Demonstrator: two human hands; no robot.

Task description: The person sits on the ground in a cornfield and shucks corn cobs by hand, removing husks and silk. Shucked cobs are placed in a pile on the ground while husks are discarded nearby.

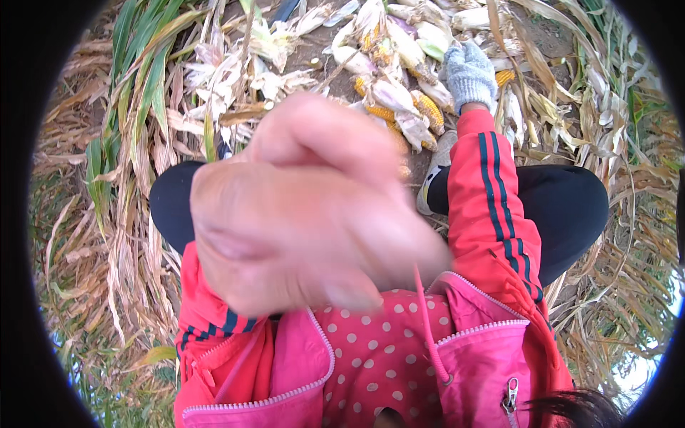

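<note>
My left hand (299, 214) is bare and raised close before the camera, blurred, hiding much of the ground behind it. Its fingers are bent, and whether anything lies within them is hidden. My right hand (470, 75), in a grey knitted glove, reaches down to the pile of corn ears (396, 64). An ear in a pale green husk (434, 41) lies beside its fingers; what the fingertips hold, if anything, does not show. Nearer to me, partly husked yellow corn ears (428, 109) rest among pale and purplish husks.
Stripped husks (219, 75) are strewn left of the pile. Dry stalks and leaves (134, 224) cover the ground on both sides, with green corn leaves (142, 59) at upper left. My knees (562, 214) are spread, and a shoe (436, 176) stands near the ears.
</note>
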